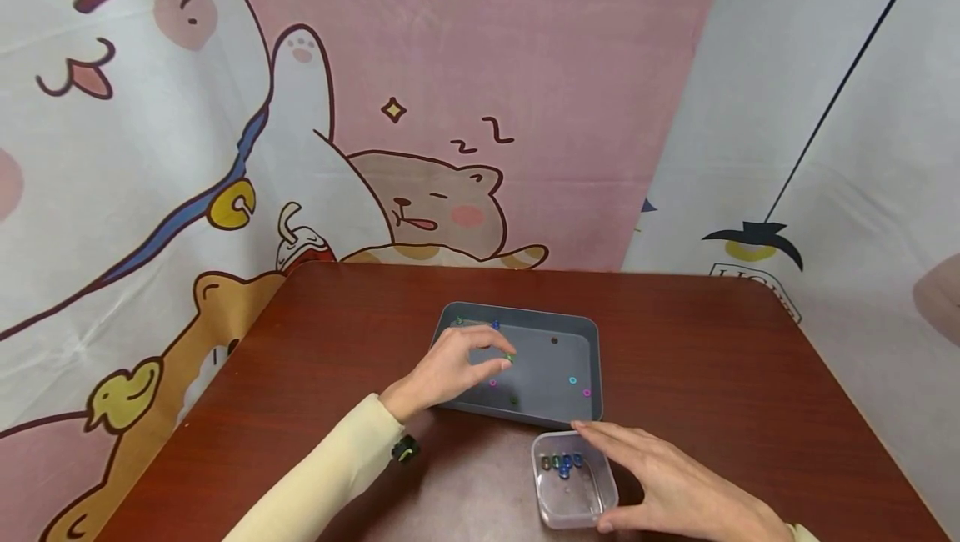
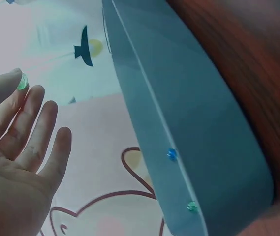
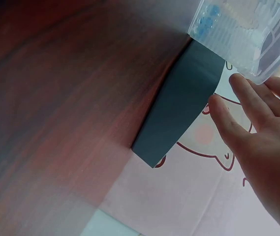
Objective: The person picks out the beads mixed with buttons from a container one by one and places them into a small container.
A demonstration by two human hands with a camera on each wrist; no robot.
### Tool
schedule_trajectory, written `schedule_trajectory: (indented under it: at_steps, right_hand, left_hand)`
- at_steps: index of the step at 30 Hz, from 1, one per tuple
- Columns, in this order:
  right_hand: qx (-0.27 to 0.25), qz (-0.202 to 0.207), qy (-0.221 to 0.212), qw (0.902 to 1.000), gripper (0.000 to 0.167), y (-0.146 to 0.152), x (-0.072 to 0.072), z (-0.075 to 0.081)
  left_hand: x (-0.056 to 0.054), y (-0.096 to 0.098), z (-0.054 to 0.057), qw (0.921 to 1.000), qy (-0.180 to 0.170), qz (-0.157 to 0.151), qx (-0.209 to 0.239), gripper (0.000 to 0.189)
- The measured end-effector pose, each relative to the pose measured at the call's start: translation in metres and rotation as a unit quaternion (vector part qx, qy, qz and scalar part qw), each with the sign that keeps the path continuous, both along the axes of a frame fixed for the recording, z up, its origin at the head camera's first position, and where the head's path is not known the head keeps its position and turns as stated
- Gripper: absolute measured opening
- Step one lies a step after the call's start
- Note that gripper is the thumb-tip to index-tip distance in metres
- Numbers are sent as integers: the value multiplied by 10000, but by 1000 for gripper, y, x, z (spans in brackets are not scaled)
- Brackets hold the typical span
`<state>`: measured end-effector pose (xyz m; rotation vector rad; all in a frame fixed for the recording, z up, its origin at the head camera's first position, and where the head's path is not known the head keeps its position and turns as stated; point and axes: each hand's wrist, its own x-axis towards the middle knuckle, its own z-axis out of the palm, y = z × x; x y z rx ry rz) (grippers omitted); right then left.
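Note:
My left hand [image 1: 448,367] is above the grey tray [image 1: 547,419], pinching a small translucent green bead [image 2: 22,81] between thumb and index finger; the other fingers are spread in the left wrist view. Inside the tray lie a green bead [image 1: 460,321], a blue bead [image 1: 496,325], a brown bead [image 1: 554,340], a cyan ring [image 1: 573,379], magenta rings [image 1: 587,393] and a dark green ring [image 1: 513,400]. My right hand [image 1: 667,479] holds a clear plastic container [image 1: 551,517] from its right side, thumb at the near corner, fingers at the far one. Several beads [image 1: 567,460] sit in it.
The reddish-brown table [image 1: 697,358] carries the tray, with the container just in front of the tray's near right corner. A cartoon-printed cloth [image 1: 562,108] hangs behind and beside the table. A dark band [image 1: 406,448] is on my left wrist.

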<state>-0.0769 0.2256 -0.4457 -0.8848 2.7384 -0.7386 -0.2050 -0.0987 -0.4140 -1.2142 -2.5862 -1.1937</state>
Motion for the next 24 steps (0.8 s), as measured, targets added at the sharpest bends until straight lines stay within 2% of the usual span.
schedule_trajectory:
  at_steps: [9,19,24]
  right_hand:
    - [-39,-37,-145,9999,92,0,0,1]
    - [-98,-68,-323,9994,94,0,-1,1]
    - [-121,-86,-396,9991,94,0,-1,1]
  left_hand:
    - [21,8,10,9980,320,-542,89,17]
    - [46,20,19,9920,223,-1216,248,16]
    - [56,25,22,9877,310,-1516,212,15]
